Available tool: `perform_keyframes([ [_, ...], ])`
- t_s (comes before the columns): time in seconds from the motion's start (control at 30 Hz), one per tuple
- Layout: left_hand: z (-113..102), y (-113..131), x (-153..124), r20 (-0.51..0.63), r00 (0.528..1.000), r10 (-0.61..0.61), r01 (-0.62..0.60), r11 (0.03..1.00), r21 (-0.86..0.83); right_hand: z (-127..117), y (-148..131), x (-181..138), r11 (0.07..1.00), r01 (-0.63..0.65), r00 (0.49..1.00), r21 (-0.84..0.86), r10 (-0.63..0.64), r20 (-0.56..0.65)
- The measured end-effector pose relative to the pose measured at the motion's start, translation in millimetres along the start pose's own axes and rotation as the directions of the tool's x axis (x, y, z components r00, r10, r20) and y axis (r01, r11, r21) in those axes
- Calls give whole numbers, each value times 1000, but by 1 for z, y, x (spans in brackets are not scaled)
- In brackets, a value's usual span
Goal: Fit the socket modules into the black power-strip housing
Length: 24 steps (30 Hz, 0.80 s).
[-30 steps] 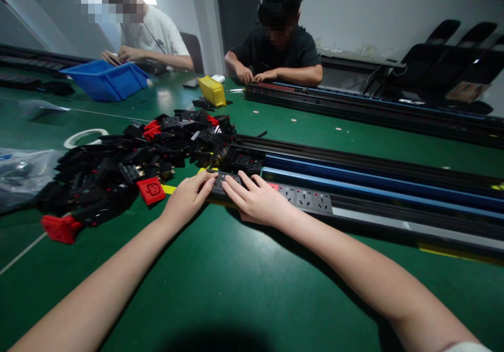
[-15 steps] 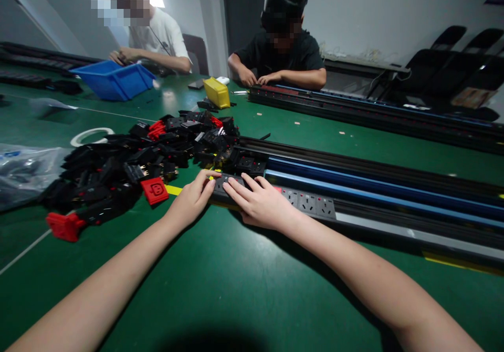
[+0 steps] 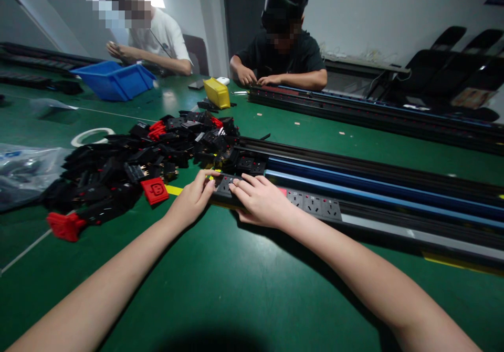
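A long black power strip (image 3: 374, 228) lies along the table, its channel holding a row of black socket modules (image 3: 313, 205) and a red one partly hidden by my right hand. My left hand (image 3: 191, 199) grips the strip's left end, index finger along the top edge and thumb beside a socket. Just to its right, my right hand (image 3: 262, 200) is closed over the strip, fingers on the sockets and thumb low on the near side. A red socket module (image 3: 155, 190) lies left of my left hand, by a heap of black modules (image 3: 118, 168).
More rails with blue strips (image 3: 354, 186) lie just behind. A clear plastic bag (image 3: 27, 176), a white ring (image 3: 92, 136), a blue bin (image 3: 114, 81) and a yellow box (image 3: 217, 93) are on the green table. Two people work across it, one at another long rail (image 3: 354, 102).
The socket modules have slid slightly right along the channel, and my right hand has shifted right with them. My left hand stays at the strip's end.
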<state>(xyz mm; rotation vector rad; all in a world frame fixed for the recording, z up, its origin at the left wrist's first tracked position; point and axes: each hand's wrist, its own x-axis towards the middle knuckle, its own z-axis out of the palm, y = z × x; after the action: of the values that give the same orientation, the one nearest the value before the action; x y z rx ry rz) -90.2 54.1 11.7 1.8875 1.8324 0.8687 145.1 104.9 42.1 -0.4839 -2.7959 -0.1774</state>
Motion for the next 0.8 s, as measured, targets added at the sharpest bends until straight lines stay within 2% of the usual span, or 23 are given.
perform_keyframes([
  [0.13, 1, 0, 1, -24, 1000, 9, -7, 997, 77, 1, 0, 2, 1000, -8, 1000, 5, 8, -18],
  [0.27, 5, 7, -2, -121, 990, 78, -24, 919, 394, 2, -2, 1, 1000, -18, 1000, -26, 18, -17],
  [0.37, 8, 17, -7, -188, 979, 74, 44, 829, 558, 2, -3, -1, 995, 10, 1000, -102, -10, 0],
  [0.5, 11, 28, -12, -231, 973, 22, 121, 801, 587, 3, -5, -3, 980, 66, 998, -188, -61, 30],
  [0.67, 11, 33, -16, -286, 958, 14, 182, 741, 646, 4, -5, -3, 979, 77, 997, -187, -72, 33],
  [0.8, 11, 34, -17, -281, 960, -11, 208, 700, 683, 5, -4, -4, 974, 81, 997, -211, -81, 9],
])
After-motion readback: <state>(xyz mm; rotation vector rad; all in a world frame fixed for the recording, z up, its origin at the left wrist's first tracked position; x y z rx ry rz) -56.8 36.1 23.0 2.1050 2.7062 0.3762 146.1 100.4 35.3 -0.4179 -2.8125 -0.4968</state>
